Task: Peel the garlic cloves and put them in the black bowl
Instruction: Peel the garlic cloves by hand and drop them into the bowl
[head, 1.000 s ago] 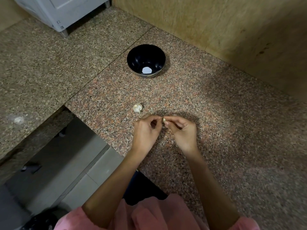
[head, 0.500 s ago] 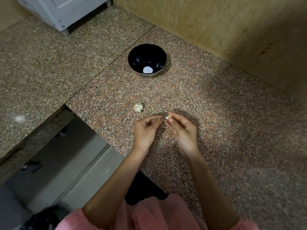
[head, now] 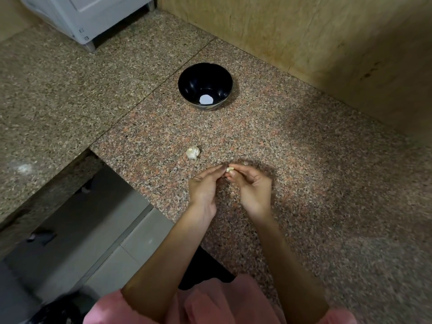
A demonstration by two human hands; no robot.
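Since half a second ago little has moved: the garlic clove (head: 229,169) sits a touch lower and further left between the two hands, and the left hand (head: 205,188) has stretched its fingers out longer towards it, where a second ago they were more bent. The bowl and the loose garlic on the counter lie where they did. Both forearms come up from the near edge over a pink garment (head: 222,305) and meet above the speckled granite counter (head: 315,183). The right hand (head: 253,189) is turned partly palm up with its fingers curled, pinching the pale clove at its fingertips. The left hand's fingers are gathered side by side, their tips against the clove's left end; whether they pinch the skin or only touch it cannot be told. The clove is held just above the counter, well apart from the black bowl (head: 187,85), which stands further off with a white round spot at its bottom. An unpeeled garlic piece (head: 193,152) lies on the counter just left of and beyond the hands, between them and the bowl.
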